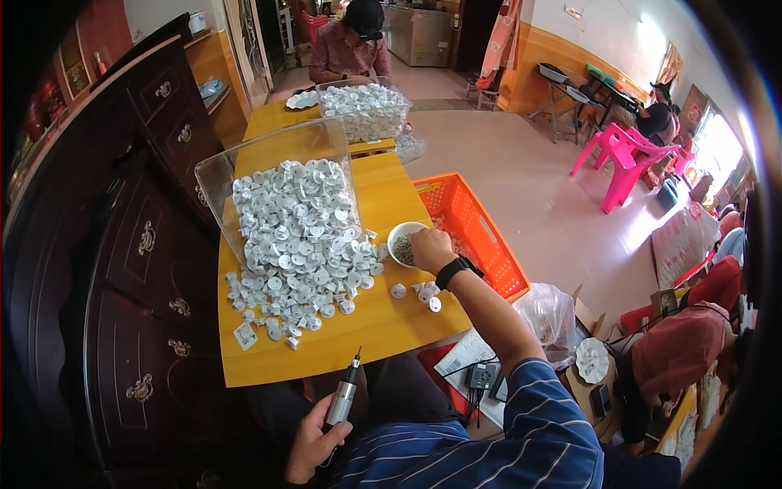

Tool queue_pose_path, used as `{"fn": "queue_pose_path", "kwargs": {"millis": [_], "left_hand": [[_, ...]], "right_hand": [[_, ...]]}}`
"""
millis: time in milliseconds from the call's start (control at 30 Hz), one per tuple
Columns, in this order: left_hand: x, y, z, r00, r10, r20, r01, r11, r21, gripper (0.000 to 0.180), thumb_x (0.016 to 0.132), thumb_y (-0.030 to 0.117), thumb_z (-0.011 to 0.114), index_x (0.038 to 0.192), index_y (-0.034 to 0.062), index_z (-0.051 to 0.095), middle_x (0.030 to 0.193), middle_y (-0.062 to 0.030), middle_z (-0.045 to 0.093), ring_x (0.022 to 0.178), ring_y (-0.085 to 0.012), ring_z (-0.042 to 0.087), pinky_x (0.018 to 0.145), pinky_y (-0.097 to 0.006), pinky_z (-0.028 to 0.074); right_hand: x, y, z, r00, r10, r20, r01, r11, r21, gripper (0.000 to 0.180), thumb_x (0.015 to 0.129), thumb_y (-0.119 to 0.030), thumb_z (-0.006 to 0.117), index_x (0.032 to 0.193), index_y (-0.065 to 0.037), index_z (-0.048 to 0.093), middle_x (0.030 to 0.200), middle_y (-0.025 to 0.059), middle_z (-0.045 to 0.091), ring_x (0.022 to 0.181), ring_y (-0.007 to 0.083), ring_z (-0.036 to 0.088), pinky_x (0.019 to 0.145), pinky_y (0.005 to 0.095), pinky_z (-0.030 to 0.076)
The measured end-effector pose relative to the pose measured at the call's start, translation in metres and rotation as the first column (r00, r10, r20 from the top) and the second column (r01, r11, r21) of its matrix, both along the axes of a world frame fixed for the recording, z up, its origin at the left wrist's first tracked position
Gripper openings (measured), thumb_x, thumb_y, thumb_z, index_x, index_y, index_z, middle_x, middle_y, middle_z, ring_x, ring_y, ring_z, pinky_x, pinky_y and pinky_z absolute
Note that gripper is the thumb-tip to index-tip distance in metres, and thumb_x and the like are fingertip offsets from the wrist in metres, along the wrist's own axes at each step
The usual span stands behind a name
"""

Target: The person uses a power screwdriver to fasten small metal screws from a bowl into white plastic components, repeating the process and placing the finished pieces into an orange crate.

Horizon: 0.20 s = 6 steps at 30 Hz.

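Note:
My right hand point(432, 248) reaches over a small white bowl point(401, 239) of tiny dark parts, fingers pinched at its rim; whether it holds one is too small to tell. A black watch sits on that wrist. My left hand point(314, 444) grips a silver pen-shaped electric screwdriver point(344, 395) low, in front of the yellow table point(375, 326), tip up. A big heap of small white round plastic parts point(297, 240) spills from a tipped clear plastic bin point(244, 159). A few loose white parts point(419, 292) lie by my right wrist.
An orange crate point(476, 232) stands right of the table. A dark wooden cabinet point(138, 244) lines the left side. Another person point(350, 45) sits at a far table with a second clear bin of white parts point(364, 110). Pink chairs point(623, 159) stand right; a person in red point(680, 346) sits lower right.

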<state>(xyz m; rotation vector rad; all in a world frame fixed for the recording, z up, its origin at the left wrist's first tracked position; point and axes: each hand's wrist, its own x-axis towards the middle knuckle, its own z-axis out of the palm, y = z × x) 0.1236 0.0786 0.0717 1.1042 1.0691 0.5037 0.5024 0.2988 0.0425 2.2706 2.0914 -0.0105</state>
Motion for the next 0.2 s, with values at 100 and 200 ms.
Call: {"fn": "queue_pose_path", "kwargs": {"millis": [100,200], "left_hand": [[-0.0007,0.0004,-0.0002,1.000,-0.010,0.001,0.010,1.000,0.013,0.059,0.086,0.018,0.071,0.138,0.0002,0.049,0.096,-0.0055,0.062,0.068,-0.0080,0.057,0.059,-0.022,0.049],[-0.0015,0.0002,-0.0024,1.000,-0.029,-0.007,0.029,1.000,0.009,0.061,0.086,0.020,0.072,0.139,0.0012,0.048,0.096,-0.0061,0.062,0.069,-0.0084,0.058,0.060,-0.023,0.049]], "right_hand": [[0.0036,0.0031,-0.0036,1.000,0.000,-0.022,0.001,0.999,0.036,0.019,0.083,-0.016,0.060,0.092,-0.006,0.074,0.094,0.0177,0.072,0.087,0.0319,0.072,0.073,0.0427,0.059],[0.0072,0.0051,-0.0089,0.998,-0.002,-0.065,0.007,0.997,0.079,0.022,0.083,-0.019,0.061,0.094,-0.004,0.073,0.092,0.0183,0.072,0.085,0.0337,0.072,0.072,0.0435,0.059]]}}
